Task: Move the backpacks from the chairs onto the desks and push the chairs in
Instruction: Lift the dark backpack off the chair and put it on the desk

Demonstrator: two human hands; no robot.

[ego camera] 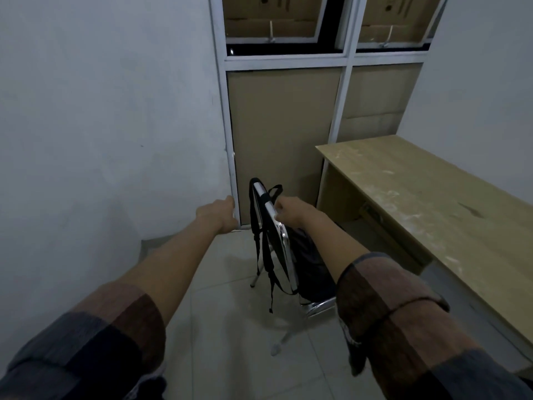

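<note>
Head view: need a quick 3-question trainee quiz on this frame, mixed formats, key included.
1. True or false: the black backpack is already on the desk.
2. Which hand is at the top rail of the chair? A) left hand B) right hand C) both
3. Fill in: the backpack's straps hang over the chair's ____.

Key
1. False. It sits on the chair seat, and the desktop is bare.
2. B. The right hand is closed at the backrest's top edge; the left hand is off to the side, holding nothing.
3. Backrest.
</note>
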